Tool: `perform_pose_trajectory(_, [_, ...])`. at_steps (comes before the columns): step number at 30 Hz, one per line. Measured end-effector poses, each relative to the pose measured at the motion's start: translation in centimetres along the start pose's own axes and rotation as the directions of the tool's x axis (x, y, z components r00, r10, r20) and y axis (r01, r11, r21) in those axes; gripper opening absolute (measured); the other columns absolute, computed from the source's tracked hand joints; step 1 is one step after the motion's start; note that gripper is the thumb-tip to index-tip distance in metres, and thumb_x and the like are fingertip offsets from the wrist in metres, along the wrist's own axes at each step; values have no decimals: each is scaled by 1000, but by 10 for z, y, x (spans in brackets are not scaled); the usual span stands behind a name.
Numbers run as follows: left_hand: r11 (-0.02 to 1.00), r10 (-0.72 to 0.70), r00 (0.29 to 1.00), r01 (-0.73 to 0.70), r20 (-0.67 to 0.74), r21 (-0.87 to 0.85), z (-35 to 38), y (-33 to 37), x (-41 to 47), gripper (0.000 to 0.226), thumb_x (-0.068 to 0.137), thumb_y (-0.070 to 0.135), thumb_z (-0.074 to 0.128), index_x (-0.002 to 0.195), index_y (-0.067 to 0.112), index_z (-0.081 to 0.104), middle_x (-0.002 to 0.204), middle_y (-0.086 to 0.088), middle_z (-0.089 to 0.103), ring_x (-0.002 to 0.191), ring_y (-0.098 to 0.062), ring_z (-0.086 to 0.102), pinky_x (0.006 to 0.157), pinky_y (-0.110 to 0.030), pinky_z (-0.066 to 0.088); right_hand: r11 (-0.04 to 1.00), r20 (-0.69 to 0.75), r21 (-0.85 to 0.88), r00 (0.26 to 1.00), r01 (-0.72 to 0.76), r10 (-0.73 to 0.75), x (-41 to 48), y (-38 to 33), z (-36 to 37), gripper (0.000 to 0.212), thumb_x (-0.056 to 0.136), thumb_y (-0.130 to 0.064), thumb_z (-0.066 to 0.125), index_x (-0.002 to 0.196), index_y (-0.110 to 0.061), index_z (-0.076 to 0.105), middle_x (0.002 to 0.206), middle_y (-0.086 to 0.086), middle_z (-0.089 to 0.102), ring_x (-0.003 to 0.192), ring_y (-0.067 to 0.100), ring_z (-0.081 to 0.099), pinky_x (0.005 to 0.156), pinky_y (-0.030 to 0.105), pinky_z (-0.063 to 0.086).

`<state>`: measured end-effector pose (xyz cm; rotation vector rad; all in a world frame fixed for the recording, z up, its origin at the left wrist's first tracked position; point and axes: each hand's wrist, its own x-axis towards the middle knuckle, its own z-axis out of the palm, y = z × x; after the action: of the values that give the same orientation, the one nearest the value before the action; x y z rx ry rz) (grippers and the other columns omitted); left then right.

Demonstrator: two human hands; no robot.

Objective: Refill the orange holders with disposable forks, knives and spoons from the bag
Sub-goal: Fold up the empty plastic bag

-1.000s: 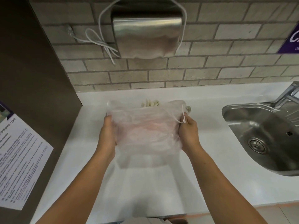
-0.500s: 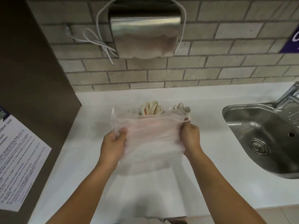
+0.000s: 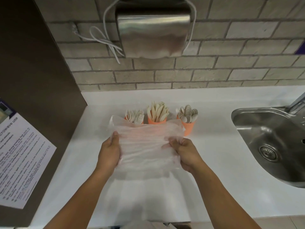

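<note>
Translucent bag [image 3: 146, 146], gripped by left hand [image 3: 109, 152] and right hand [image 3: 186, 154], half-hides the orange holders [image 3: 188, 128].

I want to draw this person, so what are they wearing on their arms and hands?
Nothing that shows. The left hand and right hand have no gloves, and I see no rings. The left forearm and right forearm are bare too: no sleeves, watch or bracelet in view.

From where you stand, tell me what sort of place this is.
Probably a shared kitchenette: stainless steel sink, orange holders of disposable cutlery, printed microwave-use notice on the brown side panel.
</note>
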<state>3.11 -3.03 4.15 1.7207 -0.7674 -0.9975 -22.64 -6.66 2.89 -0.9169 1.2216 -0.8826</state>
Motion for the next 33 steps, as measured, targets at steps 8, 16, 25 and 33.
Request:
perform_pose_trajectory(8, [955,-89,884,207,460,-212,-35,6,7,59,78,37,87,131,16,71,109,-13,74,93,-32,72,84,-36,61,940,332,259,935,-220,127,-2,-20,-8,30,98,-8,61,125,1,67,109,20,76,85,25,76,72,33,64])
perform_pose_trajectory(16, [836,203,866,89,457,-541,-66,35,13,15,65,2,70,63,13,61,78,-5,58,54,-15,54,47,-20,45,909,289,379,911,174,-295,1,-47,-16,30,58,0,86,87,-6,83,108,15,76,102,28,72,94,41,58])
perform_pose_trajectory(25, [967,253,903,-234,346,-96,-76,58,-3,15,70,30,67,66,22,54,70,0,50,62,-19,42,55,-27,37,915,399,175,823,364,-404,1,-40,-37,39,75,17,48,64,-6,77,138,18,64,137,36,53,106,44,46])
perform_pose_trajectory(33, [674,517,600,-725,611,142,-54,86,-12,30,76,3,59,82,33,61,95,2,56,86,-24,56,72,-37,44,545,654,-410,652,731,-383,-28,-110,-1,20,89,-35,65,93,-31,84,162,-9,38,151,11,32,116,41,35])
